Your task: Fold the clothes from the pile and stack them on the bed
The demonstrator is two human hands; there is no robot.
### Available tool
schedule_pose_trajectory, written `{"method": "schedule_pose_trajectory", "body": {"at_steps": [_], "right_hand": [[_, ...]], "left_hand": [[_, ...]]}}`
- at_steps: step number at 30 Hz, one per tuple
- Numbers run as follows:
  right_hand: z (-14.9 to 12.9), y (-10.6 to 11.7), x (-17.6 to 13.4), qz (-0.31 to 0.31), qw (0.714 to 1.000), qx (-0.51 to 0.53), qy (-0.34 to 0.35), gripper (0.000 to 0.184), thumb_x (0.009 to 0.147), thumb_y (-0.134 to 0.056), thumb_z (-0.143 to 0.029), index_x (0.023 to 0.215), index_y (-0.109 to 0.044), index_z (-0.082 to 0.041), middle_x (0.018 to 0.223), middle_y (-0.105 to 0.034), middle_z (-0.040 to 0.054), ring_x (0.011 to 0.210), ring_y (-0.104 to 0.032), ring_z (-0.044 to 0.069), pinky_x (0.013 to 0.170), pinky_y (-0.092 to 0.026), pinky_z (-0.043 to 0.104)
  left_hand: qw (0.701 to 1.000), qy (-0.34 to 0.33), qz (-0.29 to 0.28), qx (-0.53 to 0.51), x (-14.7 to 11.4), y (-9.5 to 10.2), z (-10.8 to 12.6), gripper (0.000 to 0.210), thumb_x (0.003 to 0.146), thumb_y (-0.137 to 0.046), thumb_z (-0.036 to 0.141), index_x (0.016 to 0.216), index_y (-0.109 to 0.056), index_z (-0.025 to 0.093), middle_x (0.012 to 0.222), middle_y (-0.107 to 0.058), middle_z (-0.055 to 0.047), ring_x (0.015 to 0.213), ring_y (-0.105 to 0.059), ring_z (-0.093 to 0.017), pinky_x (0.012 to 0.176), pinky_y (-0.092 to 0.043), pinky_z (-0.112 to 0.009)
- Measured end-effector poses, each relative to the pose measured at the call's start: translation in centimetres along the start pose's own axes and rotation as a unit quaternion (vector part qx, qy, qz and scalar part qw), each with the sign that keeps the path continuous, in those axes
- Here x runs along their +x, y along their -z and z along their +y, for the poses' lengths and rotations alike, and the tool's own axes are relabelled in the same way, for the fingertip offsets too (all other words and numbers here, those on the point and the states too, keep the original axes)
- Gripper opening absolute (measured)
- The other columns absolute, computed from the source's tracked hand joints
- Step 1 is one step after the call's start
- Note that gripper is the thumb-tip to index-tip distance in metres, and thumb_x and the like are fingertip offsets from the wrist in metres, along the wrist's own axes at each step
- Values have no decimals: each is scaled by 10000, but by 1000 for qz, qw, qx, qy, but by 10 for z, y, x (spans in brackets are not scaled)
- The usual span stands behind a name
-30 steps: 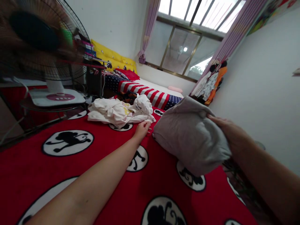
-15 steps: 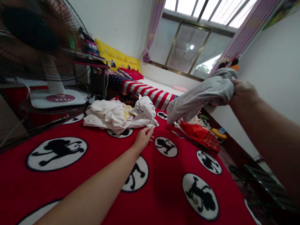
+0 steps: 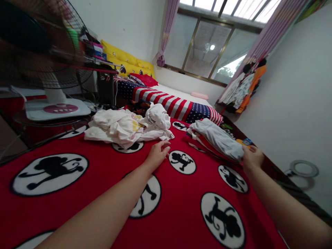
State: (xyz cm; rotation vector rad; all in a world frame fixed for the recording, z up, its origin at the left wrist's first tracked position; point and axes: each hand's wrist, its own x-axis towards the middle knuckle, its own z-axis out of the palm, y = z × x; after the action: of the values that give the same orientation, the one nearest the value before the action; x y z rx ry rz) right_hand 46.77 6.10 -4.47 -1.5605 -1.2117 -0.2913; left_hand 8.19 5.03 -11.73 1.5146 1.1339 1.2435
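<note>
A folded grey garment (image 3: 218, 137) lies on top of a pile of folded clothes (image 3: 197, 139) on the right side of the red bedspread (image 3: 178, 197). My right hand (image 3: 252, 157) pinches its near right end. My left hand (image 3: 158, 154) is over the middle of the bedspread, fingers loosely apart and holding nothing. Just beyond it lies a crumpled heap of white clothes (image 3: 116, 126), with a yellow print showing on one piece. Black monkey figures in white circles cover the bedspread.
An electric fan (image 3: 54, 109) with a white base stands at the left, its blades blurred. Behind is another bed with a stars-and-stripes cover (image 3: 166, 102) and yellow cushions (image 3: 121, 55). Clothes (image 3: 242, 86) hang by the window at right. A ring-shaped object (image 3: 304, 168) is near the right wall.
My right hand has lowered the grey garment from the air onto the clothes pile at right. My left hand has stayed nearly in place. The view has shifted slightly.
</note>
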Motion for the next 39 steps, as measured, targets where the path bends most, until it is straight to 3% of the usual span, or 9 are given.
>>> {"method": "schedule_pose_trajectory", "body": {"at_steps": [4, 10, 14, 18, 21, 25, 28, 32, 39], "right_hand": [[-40, -13, -46, 24, 995, 30, -87, 422, 726, -599, -305, 1088, -660, -96, 1071, -678, 178, 992, -632, 288, 845, -488, 417], [-161, -11, -182, -261, 880, 317, -238, 446, 635, -737, -394, 1022, -666, -183, 951, -719, 66, 847, -669, 209, 738, -531, 324], [-187, -1, -231, -346, 829, 348, -270, 416, 661, -721, -389, 1019, -655, -188, 740, -714, 32, 728, -687, 195, 652, -524, 289], [-180, -1, -240, -359, 850, 325, -209, 327, 648, -697, -394, 882, -666, -168, 713, -707, 49, 736, -693, 206, 670, -513, 297], [-176, -3, -242, -363, 854, 328, -176, 275, 665, -650, -387, 844, -656, -179, 779, -715, 59, 764, -697, 214, 687, -519, 312], [-173, -5, -245, -363, 871, 312, -113, 219, 691, -596, -335, 835, -662, -183, 825, -717, 67, 811, -687, 217, 780, -517, 344], [-169, -7, -247, -364, 877, 299, -88, 196, 710, -577, -319, 818, -669, -184, 833, -716, 70, 824, -679, 223, 799, -511, 356], [-166, -10, -247, -366, 874, 304, -99, 174, 715, -565, -291, 802, -667, -181, 790, -715, 62, 788, -680, 221, 766, -509, 353], [-187, 3, -236, -333, 819, 409, -226, 353, 709, -692, -426, 960, -647, -182, 881, -714, 54, 756, -692, 197, 605, -505, 274]], "left_hand": [[999, -23, 0, 28, 0, 0, -2, 254, 826, -555, 175, 1052, -657, 121, 776, -692, -50, 600, -660, -135, 489, -470, -193], [995, -55, -12, 78, -3, 3, -3, 254, 842, -518, 116, 1057, -655, 106, 828, -717, -67, 646, -681, -138, 561, -517, -216], [986, -87, -10, 144, -7, 6, 2, 241, 846, -515, 94, 1019, -682, 113, 834, -722, -70, 682, -681, -150, 656, -546, -266], [963, -156, 25, 219, -12, 21, 20, 242, 817, -527, 67, 915, -723, 171, 1025, -696, -91, 1052, -614, -222, 992, -440, -396], [910, -197, 127, 342, -13, 49, 35, 268, 817, -543, 110, 1001, -713, 205, 1196, -626, -108, 1251, -458, -288, 1120, -245, -510], [821, -80, 282, 490, -10, 102, 35, 494, 769, -654, 297, 1250, -603, 196, 1358, -512, -177, 1305, -374, -380, 1078, -229, -608], [860, 34, 255, 441, -9, 139, 22, 524, 694, -712, 349, 1183, -655, 166, 1242, -597, -215, 1183, -503, -415, 954, -395, -555], [892, 14, 268, 364, -6, 163, 16, 248, 725, -646, 291, 908, -754, 163, 982, -710, -190, 989, -631, -384, 822, -477, -459], [920, -134, 311, 200, -6, 128, 93, 401, 876, -463, 328, 1155, -674, 131, 1108, -705, -110, 970, -659, -235, 795, -509, -291]]}}
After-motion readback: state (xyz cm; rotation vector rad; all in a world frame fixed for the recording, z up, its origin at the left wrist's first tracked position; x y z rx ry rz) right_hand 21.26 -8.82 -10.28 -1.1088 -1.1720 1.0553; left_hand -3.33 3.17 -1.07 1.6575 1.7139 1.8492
